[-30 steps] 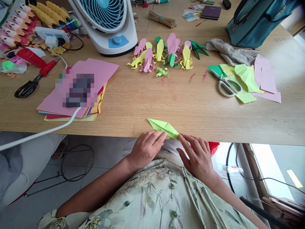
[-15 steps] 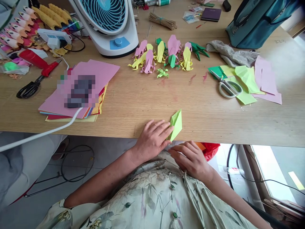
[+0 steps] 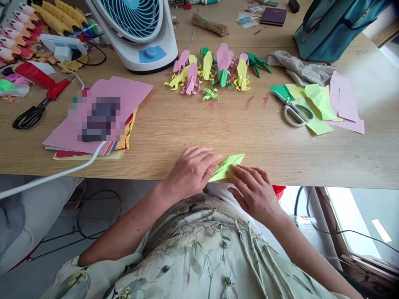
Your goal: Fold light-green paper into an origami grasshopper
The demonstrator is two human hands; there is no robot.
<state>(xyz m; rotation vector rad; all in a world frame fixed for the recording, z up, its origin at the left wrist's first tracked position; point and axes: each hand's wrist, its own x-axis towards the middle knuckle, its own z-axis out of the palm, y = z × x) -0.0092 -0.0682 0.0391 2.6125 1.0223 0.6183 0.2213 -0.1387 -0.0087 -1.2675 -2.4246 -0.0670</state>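
Observation:
A folded light green paper [image 3: 227, 167], long and pointed, lies slantwise at the table's front edge. My left hand [image 3: 193, 170] rests at its left end, with the thumb and fingertips against the paper. From the right, my right hand [image 3: 254, 189] touches the paper's lower side with its fingertips, the fingers spread. Farther back stands a group of folded paper figures in pink, yellow and green, among them a pink one [image 3: 224, 58] and a small light green one [image 3: 210, 94].
Left are a stack of coloured paper [image 3: 131, 91] with a blurred device on it, black-handled scissors [image 3: 29, 116] and a fan [image 3: 149, 54]. Grey scissors [image 3: 296, 114], paper pieces [image 3: 347, 99], a grey cloth [image 3: 299, 68] and a teal bag [image 3: 330, 39] are at right.
The green paper has turned from nearly upright in view to a slant. My right hand has risen from my lap to the paper, and my left hand has shifted slightly left and up.

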